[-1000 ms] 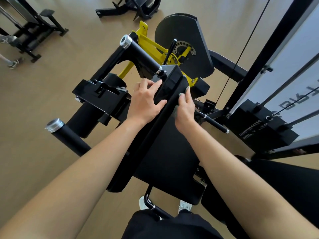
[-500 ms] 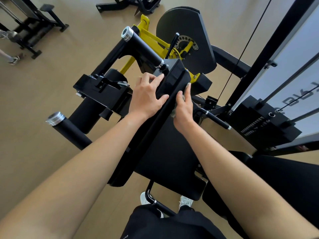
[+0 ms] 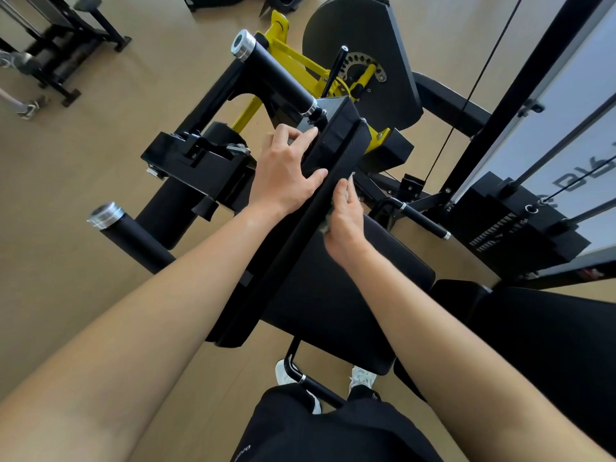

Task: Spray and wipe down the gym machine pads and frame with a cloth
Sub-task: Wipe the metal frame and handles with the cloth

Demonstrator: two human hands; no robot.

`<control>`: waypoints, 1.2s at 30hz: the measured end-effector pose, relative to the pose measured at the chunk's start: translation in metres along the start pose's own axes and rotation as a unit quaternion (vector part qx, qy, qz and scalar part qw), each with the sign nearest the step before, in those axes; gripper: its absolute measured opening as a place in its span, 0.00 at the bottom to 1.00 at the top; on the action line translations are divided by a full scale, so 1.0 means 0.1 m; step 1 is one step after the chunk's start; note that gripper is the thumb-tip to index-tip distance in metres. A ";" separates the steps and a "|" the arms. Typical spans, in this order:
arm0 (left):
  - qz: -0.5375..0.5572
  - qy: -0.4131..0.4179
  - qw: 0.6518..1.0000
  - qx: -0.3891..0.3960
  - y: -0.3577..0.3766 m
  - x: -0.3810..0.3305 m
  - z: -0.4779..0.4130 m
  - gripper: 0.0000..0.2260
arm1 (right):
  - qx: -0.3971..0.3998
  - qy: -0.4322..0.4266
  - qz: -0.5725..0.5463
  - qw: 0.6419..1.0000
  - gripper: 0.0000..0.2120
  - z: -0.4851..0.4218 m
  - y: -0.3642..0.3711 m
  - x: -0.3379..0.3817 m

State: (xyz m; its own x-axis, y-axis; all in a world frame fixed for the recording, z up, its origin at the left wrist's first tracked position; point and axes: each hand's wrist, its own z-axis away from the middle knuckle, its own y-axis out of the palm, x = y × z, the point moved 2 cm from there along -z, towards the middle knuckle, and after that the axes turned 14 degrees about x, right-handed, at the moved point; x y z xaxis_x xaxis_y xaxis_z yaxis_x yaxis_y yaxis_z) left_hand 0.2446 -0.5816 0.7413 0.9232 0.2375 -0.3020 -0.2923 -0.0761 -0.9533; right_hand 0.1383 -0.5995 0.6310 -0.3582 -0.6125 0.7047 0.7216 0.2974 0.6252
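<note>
Black padded backrest (image 3: 293,235) of the gym machine stands edge-on to the head camera, a long slanting strip with the black seat pad (image 3: 350,305) just to its right. The left hand (image 3: 286,171) lies flat on the backrest's upper left side, fingers straight and thumb across the top edge, holding nothing. The right hand (image 3: 345,218) presses a grey cloth (image 3: 325,226) against the backrest's right face with nearly straight fingers; only a scrap of cloth shows beside the palm. Beyond the backrest's top end are a yellow steel frame (image 3: 300,61) and a black foam roller with a silver cap (image 3: 278,76). A second capped black roller (image 3: 133,233) juts out left of the backrest over tan wooden floor (image 3: 83,168), which leaves open room on that side. Right of the backrest, a black bar handle (image 3: 416,220) and the black weight stack (image 3: 520,221) stand near.
</note>
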 end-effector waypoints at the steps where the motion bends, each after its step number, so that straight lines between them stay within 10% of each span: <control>1: -0.001 0.000 1.000 0.000 0.00 0.00 0.00 0.30 | 0.015 0.002 -0.007 1.000 0.25 0.09 0.03 -0.09; 21: 0.018 0.005 1.000 -0.008 0.00 0.03 0.01 0.28 | 0.011 -0.010 0.068 0.998 0.28 0.52 0.25 -0.48; 36: 0.037 -0.005 0.999 -0.007 -0.04 0.01 0.07 0.27 | 0.171 0.217 0.152 0.949 0.30 1.77 0.43 -0.90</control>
State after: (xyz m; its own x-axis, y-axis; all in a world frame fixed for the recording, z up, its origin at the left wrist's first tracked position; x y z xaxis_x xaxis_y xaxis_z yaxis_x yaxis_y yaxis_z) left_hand 0.2454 -0.5745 0.7451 0.8969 0.2410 -0.3709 -0.3554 -0.1065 -0.9286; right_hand 0.0966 -0.4018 0.6533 0.1664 -0.6821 0.7121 0.4920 0.6833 0.5395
